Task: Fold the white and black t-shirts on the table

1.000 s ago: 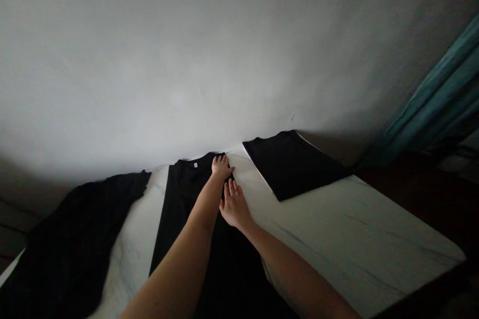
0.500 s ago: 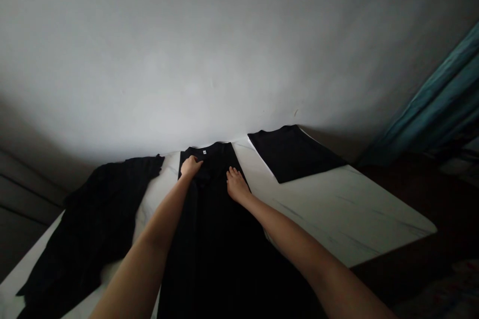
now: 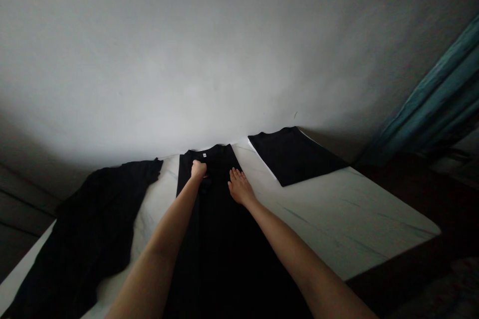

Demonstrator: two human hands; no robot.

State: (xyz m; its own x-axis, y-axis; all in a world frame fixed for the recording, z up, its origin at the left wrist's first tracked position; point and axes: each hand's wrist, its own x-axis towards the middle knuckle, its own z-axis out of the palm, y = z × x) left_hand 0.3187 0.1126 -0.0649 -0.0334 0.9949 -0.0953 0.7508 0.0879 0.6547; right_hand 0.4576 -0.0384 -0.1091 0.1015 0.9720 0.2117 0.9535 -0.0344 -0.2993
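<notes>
Now left hand [image 3: 198, 170] grips black T-shirt [image 3: 220, 239], right hand [image 3: 240, 188] rests flat.

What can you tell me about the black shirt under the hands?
The black shirt lies flat and lengthwise on a white marble-patterned surface, with its collar at the far end, near the wall, and a small white neck label showing. The fabric looks like matte knit. No sleeves show, and the near end runs out of view. The left hand grips it below the collar, gathering a small bunch; the right hand rests flat on it, fingers spread.
</notes>
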